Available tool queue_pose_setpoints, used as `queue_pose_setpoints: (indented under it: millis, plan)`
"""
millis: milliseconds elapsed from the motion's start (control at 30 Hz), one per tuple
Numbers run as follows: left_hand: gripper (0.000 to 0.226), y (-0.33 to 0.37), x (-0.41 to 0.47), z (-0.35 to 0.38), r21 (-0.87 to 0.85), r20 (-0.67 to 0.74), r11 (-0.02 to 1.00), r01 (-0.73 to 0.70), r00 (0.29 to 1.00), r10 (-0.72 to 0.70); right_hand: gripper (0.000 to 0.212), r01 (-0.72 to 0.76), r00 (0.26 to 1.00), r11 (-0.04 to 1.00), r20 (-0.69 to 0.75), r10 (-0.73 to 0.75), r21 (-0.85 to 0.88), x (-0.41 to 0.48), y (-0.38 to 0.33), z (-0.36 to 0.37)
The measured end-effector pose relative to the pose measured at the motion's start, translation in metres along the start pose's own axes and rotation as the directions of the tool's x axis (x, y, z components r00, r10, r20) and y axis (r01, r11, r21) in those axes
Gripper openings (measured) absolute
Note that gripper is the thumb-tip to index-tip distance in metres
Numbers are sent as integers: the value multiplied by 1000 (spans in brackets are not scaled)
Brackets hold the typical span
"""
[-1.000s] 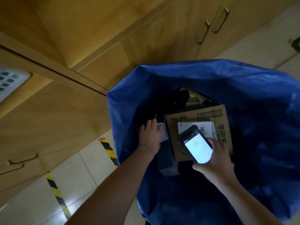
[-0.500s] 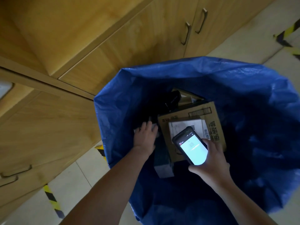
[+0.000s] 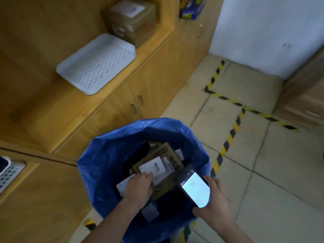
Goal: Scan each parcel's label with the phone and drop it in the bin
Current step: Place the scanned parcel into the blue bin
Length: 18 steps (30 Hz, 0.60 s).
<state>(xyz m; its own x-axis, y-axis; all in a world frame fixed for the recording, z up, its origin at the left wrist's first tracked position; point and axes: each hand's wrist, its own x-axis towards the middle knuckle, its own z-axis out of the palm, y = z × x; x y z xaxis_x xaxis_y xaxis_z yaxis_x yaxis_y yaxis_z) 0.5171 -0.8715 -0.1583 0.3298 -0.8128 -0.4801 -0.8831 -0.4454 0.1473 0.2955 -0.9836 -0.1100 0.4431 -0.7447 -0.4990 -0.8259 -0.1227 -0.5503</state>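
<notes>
A bin lined with a blue bag stands on the floor in front of me, holding several parcels. On top lies a brown cardboard box with a white barcode label. My left hand reaches into the bin and rests on a flat white parcel, its bent fingertips touching the label's near edge. My right hand grips a phone with a lit white screen over the bin's right rim, tilted toward the box.
Wooden cabinets run along the left. On their top sit a white perforated tray and a taped cardboard box. A calculator lies at the far left. Yellow-black tape marks the tiled floor on the right.
My view has lifted, showing the counter top and floor. My left hand has shifted right onto the box's label edge. The phone has moved right, off the label toward the bin's rim.
</notes>
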Motion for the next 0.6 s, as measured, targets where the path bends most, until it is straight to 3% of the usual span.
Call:
queue_pose_setpoints:
  millis: [200, 367, 467, 600]
  plan:
    - [23, 148, -43, -56, 54, -95, 979, -197, 975, 202, 89, -55, 976, 985, -197, 88, 165, -112, 67, -109]
    - [36, 308, -64, -74, 57, -59, 875, -481, 873, 484, 82, -153, 897, 964, -378, 227, 217, -211, 152, -190]
    - [40, 406, -79, -75, 127, 3, 766, -631, 772, 635, 80, -256, 796, 918, -473, 378, 303, -269, 211, -227]
    - [35, 528, -108, -73, 210, 73, 533, -820, 556, 828, 73, -327, 582, 815, -578, 572, 478, -346, 279, -250]
